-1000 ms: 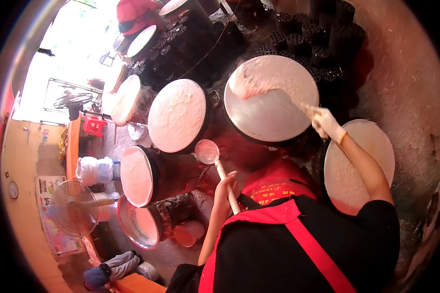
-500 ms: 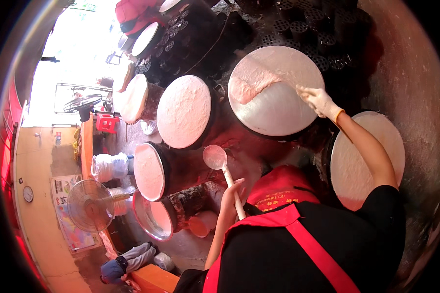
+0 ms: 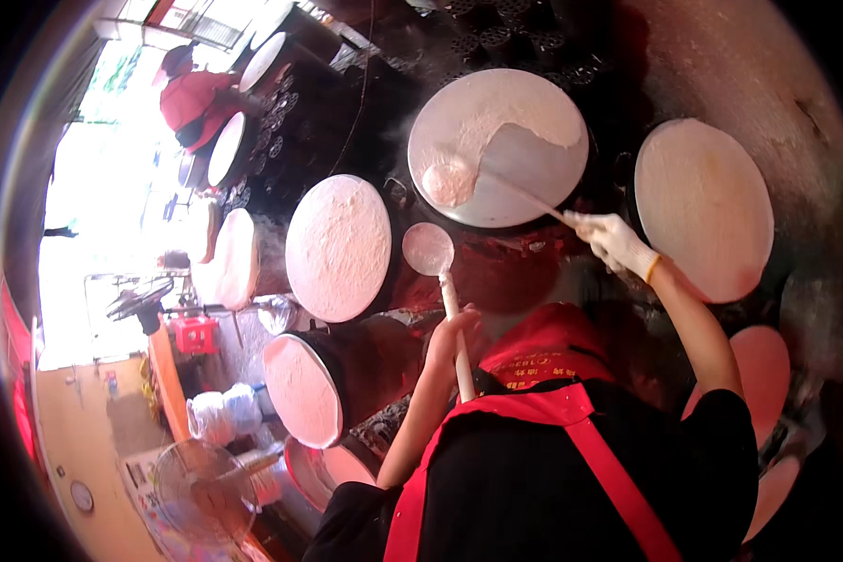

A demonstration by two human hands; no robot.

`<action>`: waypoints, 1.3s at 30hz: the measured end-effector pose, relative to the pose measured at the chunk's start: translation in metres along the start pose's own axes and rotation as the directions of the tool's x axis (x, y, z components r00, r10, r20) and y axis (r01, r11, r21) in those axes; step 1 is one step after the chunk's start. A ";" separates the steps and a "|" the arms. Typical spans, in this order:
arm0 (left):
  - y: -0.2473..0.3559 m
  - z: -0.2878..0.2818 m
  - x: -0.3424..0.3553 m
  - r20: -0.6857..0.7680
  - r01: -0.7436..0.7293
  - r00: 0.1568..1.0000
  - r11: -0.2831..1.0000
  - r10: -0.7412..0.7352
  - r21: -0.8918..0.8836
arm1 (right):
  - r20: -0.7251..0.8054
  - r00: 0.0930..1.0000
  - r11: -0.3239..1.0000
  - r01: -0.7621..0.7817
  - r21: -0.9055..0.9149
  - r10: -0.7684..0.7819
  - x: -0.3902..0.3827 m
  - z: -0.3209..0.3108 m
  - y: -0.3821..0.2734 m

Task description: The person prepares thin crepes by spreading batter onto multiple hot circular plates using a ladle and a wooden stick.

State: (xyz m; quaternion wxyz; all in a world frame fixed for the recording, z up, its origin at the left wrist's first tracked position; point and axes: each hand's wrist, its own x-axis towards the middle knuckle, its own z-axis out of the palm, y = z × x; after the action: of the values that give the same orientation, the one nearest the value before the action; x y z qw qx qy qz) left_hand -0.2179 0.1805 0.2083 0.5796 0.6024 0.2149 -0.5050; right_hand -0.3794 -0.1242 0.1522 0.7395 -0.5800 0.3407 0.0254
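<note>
My left hand [image 3: 451,335] is bare and closed around the pale handle of a ladle [image 3: 429,248]. The ladle's round bowl, smeared with batter, hangs in the air between two griddles. In a white glove with a yellow cuff, my right hand [image 3: 616,244] grips a long-handled tool [image 3: 526,195]. That tool reaches over a large round griddle [image 3: 534,178], and its rounded end is covered in pale batter [image 3: 449,180] at the near left rim. A layer of batter coats the griddle's far and left parts, while grey metal shows across its middle and right.
Batter-topped round griddles stand left [image 3: 339,248], lower left [image 3: 302,389] and right [image 3: 704,208] on dark drum-like stoves. Pierced black cylinders [image 3: 510,37] fill the back. A fan [image 3: 204,487] stands at lower left. Another person in red [image 3: 197,103] is at the far left.
The view has shifted, bringing the person in red into fuller sight. My right hand's tool has moved to the griddle's near left, and the bare metal patch has changed shape. My left hand still holds the ladle.
</note>
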 end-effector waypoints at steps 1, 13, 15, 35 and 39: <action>0.002 -0.010 0.001 0.036 -0.021 0.999 0.999 0.019 0.044 | 0.067 0.997 0.999 -0.039 0.014 0.038 -0.014 0.010 0.012; -0.051 -0.188 -0.020 0.125 -0.027 0.992 0.998 0.035 -0.061 | -0.241 0.962 0.743 0.257 0.618 -0.132 0.042 0.265 0.031; -0.056 -0.203 -0.034 0.084 -0.114 0.989 0.990 0.121 -0.084 | -0.283 0.930 0.768 0.357 0.532 -0.237 0.101 0.310 0.012; -0.059 -0.170 -0.043 0.124 -0.083 0.988 0.995 0.088 -0.045 | -0.205 0.976 0.883 0.160 0.441 -0.075 0.032 0.246 0.025; -0.055 -0.133 -0.048 0.153 -0.114 0.981 0.993 0.118 -0.037 | -0.153 0.988 0.889 0.074 0.452 -0.005 -0.002 0.164 0.069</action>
State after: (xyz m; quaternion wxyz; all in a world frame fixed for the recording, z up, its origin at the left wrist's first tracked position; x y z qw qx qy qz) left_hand -0.2356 0.3305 0.1989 0.6313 0.5647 0.1409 -0.5125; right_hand -0.3336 0.0425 0.1108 0.8279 -0.3974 0.3791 -0.1133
